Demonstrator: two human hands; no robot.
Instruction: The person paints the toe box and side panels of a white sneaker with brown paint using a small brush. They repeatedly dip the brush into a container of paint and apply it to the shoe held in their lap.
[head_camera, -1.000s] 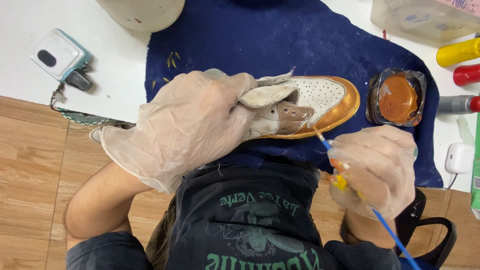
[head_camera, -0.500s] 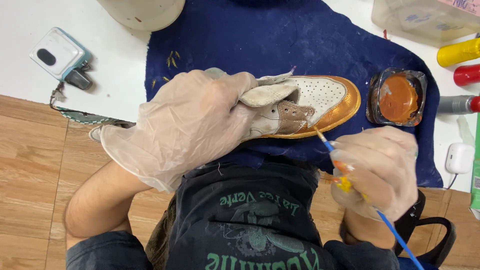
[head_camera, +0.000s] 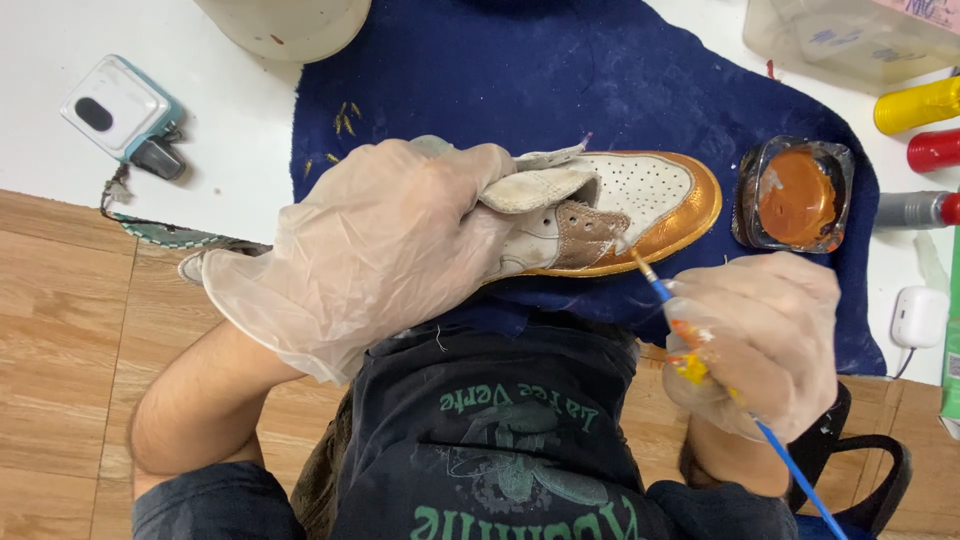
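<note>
Your gloved left hand (head_camera: 385, 250) is clamped over the heel and collar of the sneaker (head_camera: 610, 215), pinning it on the blue cloth (head_camera: 500, 80) with the toe jutting past your fingers. You look to be mid-stroke painting its side panel, so the next touch calls for a steady, light tip. Your right hand (head_camera: 765, 335) pinches the blue brush (head_camera: 655, 288), the open pot of orange paint (head_camera: 795, 195) just beyond your knuckles.
</note>
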